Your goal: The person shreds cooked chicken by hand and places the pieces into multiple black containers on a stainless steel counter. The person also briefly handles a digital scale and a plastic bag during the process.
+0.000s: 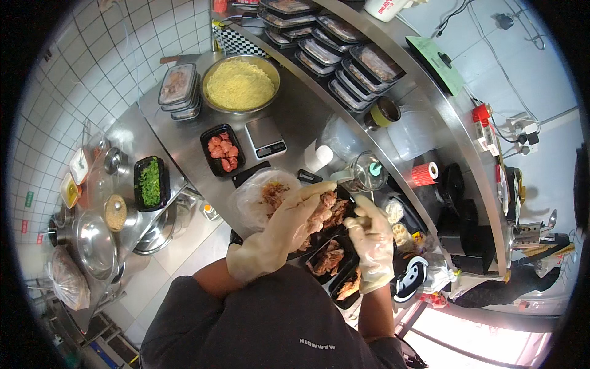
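My left hand (pixel 288 221), in a pale translucent glove, grips a piece of cooked meat (pixel 318 219) that looks bony. Close by on the right, my gloved right hand (pixel 372 240) has its fingers curled at the edge of the meat trays; whether anything is between them is hidden. Under and between the hands, brown meat pieces (pixel 340 213) lie in a black tray. Nearer my body, another black tray holds dark meat (pixel 329 258), and a third holds lighter meat (pixel 349 285). A clear plastic bag (pixel 244 203) with meat scraps (pixel 275 191) sits left of the trays.
Beyond the hands stand a glass jug (pixel 366 173), a digital scale (pixel 265 136), a tray of pink raw meat (pixel 223 151) and a steel bowl (pixel 207 102) of yellow noodles (pixel 239 85). Lidded containers (pixel 364 78) fill the raised shelf. Chopped greens (pixel 150 182) are at left.
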A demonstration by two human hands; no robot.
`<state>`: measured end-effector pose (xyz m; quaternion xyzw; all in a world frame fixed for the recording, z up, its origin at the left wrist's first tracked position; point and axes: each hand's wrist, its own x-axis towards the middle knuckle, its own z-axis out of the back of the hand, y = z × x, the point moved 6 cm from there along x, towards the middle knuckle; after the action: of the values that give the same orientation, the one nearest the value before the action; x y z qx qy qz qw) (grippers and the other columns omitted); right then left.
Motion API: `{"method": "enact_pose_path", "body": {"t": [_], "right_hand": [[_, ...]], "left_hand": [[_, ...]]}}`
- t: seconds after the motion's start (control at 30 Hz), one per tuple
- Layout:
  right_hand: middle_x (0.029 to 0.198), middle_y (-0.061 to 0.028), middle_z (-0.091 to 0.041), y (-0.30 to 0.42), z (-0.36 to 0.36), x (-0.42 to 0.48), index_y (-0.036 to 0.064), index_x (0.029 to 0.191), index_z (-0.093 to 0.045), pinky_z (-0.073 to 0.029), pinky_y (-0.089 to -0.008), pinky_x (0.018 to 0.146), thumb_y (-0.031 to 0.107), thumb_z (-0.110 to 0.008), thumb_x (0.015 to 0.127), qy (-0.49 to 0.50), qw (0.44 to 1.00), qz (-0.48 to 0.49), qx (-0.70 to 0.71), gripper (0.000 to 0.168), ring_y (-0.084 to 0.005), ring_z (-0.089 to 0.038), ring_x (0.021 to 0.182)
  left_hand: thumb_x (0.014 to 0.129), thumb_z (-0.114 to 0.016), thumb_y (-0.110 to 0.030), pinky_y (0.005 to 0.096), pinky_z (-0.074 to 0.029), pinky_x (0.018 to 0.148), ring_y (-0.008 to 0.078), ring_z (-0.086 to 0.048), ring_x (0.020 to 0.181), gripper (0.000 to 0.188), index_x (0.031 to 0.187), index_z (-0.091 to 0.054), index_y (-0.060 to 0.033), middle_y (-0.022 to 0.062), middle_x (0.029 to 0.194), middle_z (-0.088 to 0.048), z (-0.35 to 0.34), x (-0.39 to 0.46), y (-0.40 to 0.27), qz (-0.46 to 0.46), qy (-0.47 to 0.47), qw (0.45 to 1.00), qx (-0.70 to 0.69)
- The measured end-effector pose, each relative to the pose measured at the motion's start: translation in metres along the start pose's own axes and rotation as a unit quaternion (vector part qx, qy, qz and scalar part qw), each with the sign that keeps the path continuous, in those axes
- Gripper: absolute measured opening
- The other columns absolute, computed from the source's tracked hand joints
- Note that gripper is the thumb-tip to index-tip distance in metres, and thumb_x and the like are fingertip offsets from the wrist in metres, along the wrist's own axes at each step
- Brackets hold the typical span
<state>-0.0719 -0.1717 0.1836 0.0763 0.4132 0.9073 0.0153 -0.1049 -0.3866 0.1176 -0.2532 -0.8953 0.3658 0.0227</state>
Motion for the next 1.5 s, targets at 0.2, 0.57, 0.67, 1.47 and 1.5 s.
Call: {"method": "enact_pose_path", "body": {"t": [0.2, 0.57, 0.67, 1.47, 1.5], "right_hand": [[0.114, -0.0201, -0.081, 0.1, -0.043, 0.035, 0.021, 0.152, -0.076, -0.064, -0.0496, 0.095, 0.013, -0.084, 0.094, 0.142, 0.974, 0.157, -0.082, 0.058, -0.0434, -0.079, 0.108], [0.083, -0.011, -0.07, 0.119, -0.091, 0.05, 0.024, 0.142, -0.079, -0.066, -0.0503, 0.066, 0.015, -0.086, 0.089, 0.093, 0.911, 0.334, -0.225, 0.054, -0.0375, -0.076, 0.071], [0.08, -0.0082, -0.068, 0.12, -0.103, 0.054, 0.02, 0.135, -0.079, -0.065, -0.0463, 0.062, 0.015, -0.089, 0.085, 0.094, 0.89, 0.396, -0.206, 0.051, -0.0328, -0.075, 0.068], [0.094, -0.0108, -0.084, 0.132, -0.131, 0.063, 0.006, 0.118, -0.083, -0.064, -0.0385, 0.077, 0.007, -0.075, 0.103, -0.007, 0.998, 0.006, -0.068, 0.017, -0.0243, -0.082, 0.082], [0.093, -0.0076, -0.084, 0.129, -0.129, 0.062, 0.001, 0.12, -0.083, -0.062, -0.0353, 0.08, 0.008, -0.073, 0.105, 0.03, 0.997, -0.072, 0.019, 0.02, -0.0191, -0.079, 0.082]], "left_hand": [[0.12, -0.066, -0.016, 0.0386, -0.054, 0.12, 0.0239, -0.068, 0.139, 0.057, 0.172, -0.052, 0.0005, 0.0099, 0.151, -0.07, 0.017, -0.014, -0.031, -0.036, 0.005, 0.949, 0.314], [0.098, -0.079, 0.001, 0.046, -0.045, 0.133, 0.0363, -0.061, 0.154, 0.084, 0.175, -0.045, -0.0021, 0.021, 0.165, -0.063, 0.039, -0.032, -0.074, -0.19, -0.03, 0.893, 0.407], [0.098, -0.078, 0.0, 0.0502, -0.047, 0.13, 0.0437, -0.063, 0.15, 0.08, 0.172, -0.048, -0.0037, 0.0211, 0.161, -0.066, 0.049, -0.038, -0.072, -0.181, -0.079, 0.855, 0.48], [0.096, -0.083, 0.004, 0.0475, -0.057, 0.121, 0.0432, -0.07, 0.14, 0.072, 0.162, -0.055, 0.0028, 0.0255, 0.151, -0.069, 0.07, -0.046, -0.118, -0.317, -0.064, 0.773, 0.546], [0.096, -0.083, 0.004, 0.0468, -0.057, 0.122, 0.042, -0.07, 0.142, 0.07, 0.161, -0.056, 0.003, 0.0255, 0.152, -0.069, 0.072, -0.046, -0.118, -0.317, -0.07, 0.783, 0.531]]}}
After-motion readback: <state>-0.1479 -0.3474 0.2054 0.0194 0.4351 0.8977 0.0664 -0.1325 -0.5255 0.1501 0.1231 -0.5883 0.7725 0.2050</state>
